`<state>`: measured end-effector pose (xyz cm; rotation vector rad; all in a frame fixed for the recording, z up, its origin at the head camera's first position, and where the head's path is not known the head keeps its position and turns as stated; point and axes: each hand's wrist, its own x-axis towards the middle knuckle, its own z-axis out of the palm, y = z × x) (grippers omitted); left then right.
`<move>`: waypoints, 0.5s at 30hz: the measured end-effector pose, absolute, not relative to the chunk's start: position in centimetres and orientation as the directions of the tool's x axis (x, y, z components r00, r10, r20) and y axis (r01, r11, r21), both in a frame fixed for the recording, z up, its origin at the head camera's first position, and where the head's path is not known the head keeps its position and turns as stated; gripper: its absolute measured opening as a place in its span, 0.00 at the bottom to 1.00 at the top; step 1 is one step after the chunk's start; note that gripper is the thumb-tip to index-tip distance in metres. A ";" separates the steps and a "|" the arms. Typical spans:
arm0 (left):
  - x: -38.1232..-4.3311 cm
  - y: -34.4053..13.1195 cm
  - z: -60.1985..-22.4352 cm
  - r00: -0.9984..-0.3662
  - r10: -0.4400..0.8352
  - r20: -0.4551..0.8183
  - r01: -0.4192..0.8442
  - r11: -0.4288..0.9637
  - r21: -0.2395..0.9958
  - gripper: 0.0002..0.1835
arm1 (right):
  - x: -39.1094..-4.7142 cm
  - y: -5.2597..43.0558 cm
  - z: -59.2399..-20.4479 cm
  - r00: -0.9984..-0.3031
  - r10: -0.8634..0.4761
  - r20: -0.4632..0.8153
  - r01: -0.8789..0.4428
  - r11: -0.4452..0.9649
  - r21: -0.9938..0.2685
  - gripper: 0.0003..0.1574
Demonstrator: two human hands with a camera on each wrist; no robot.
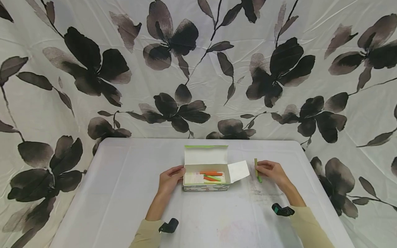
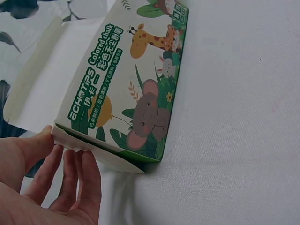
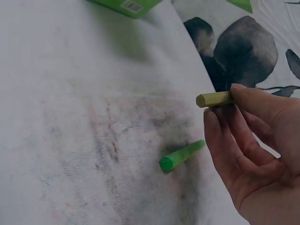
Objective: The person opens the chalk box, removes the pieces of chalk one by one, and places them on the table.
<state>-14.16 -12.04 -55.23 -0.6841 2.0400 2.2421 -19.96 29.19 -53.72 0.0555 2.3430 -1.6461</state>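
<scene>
1. Work is judged to be partway done: orange sticks (image 1: 215, 174) and a light green stick (image 1: 214, 178) are already contained in the box (image 1: 206, 188), while two more sticks are left outside it. Whether the box is being filled or emptied cannot be told.
2. The yellow-green chalk stick (image 3: 214, 99) is held above the table (image 1: 133, 172), to the right of the box and apart from it, near the spread right flap (image 1: 238, 171).
3. Its long axis is directed from near to far, one end aimed toward the person and the other toward the floral backdrop (image 1: 173, 75); the sticks in the box are laid roughly left to right instead.
4. By the right hand (image 1: 273, 171), this stick is pinched between thumb and fingers.
5. The green chalk stick (image 3: 180, 156) is left lying on the table, near the held one, its axis slightly slanted; no finger is seen touching it.
6. By the left hand (image 1: 170, 178), the box's left end is gripped. The lid (image 1: 206, 155) is raised, not yet closed.
</scene>
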 end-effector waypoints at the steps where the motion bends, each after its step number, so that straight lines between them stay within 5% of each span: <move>1: -14.1 -12.1 -55.2 -0.903 -0.265 -0.338 -0.312 -0.137 0.940 0.17 | -19.9 29.1 -53.9 -0.962 -0.124 -0.243 0.182 0.370 -0.911 0.28; 15: -14.1 -12.1 -55.2 -0.910 -0.258 -0.324 -0.307 -0.105 0.946 0.17 | -19.6 27.3 -55.0 -0.976 -0.163 -0.145 0.020 0.594 -0.804 0.16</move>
